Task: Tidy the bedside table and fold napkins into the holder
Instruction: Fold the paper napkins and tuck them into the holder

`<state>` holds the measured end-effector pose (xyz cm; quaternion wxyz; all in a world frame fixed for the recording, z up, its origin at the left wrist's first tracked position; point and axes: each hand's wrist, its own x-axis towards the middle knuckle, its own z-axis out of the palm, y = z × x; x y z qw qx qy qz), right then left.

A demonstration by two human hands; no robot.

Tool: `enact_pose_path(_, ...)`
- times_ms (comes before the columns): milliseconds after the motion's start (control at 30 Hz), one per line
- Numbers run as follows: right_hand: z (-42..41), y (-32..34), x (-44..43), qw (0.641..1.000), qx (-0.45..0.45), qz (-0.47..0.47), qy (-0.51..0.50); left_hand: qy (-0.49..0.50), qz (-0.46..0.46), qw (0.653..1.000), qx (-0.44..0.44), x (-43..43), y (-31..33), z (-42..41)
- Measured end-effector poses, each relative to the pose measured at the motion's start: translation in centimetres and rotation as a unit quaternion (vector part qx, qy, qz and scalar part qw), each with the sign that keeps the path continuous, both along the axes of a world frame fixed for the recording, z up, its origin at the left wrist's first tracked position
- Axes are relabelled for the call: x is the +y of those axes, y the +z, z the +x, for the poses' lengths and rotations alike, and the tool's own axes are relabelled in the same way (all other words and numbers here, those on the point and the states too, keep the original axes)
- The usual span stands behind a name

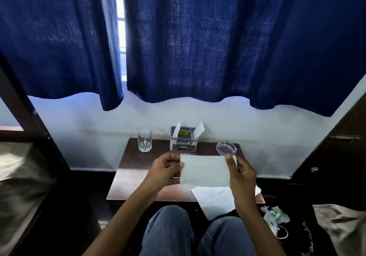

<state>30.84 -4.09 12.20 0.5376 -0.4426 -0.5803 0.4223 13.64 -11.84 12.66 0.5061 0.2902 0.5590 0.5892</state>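
Observation:
A folded white napkin point(205, 170) is held up flat above the dark wooden bedside table point(136, 178). My left hand point(165, 169) pinches its left edge and my right hand point(240, 173) pinches its right edge, thumb on the front. At the back of the table stands a grey napkin holder point(183, 139) with two white napkins sticking up from its ends. More unfolded white napkins point(214, 199) lie on the table's front right corner, hanging over the edge.
A clear drinking glass point(144, 138) stands back left on the table. A glass ashtray point(226, 148) sits back right. Crumpled rubbish point(274, 217) lies on the floor to the right. Blue curtains point(198, 38) hang above. A bed frame point(29, 117) is at the left.

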Motion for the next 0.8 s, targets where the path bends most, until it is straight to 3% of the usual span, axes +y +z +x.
enact_pose_path(100, -0.2, -0.3, -0.2, 1.000, 0.013, -0.006, -0.006, 0.040, 0.032, 0.998, 0.045, 0.1, -0.1, 0.7)
enact_pose_path(333, 0.2, -0.4, -0.1, 0.999, 0.032, -0.021, 0.038, -0.005, 0.033, 0.996, 0.086, -0.4, 0.2, 0.2)
enact_pose_path(567, 1.6, -0.2, 0.8, 0.966, 0.046, -0.172, 0.188, -0.030, 0.032, 0.984, 0.171, -1.3, 1.1, -0.5)
enact_pose_path(800, 1.3, 0.0, 0.9, 0.965, 0.063, -0.184, 0.173, -0.024, 0.041, 0.981, 0.187, -1.2, 0.7, -1.4)
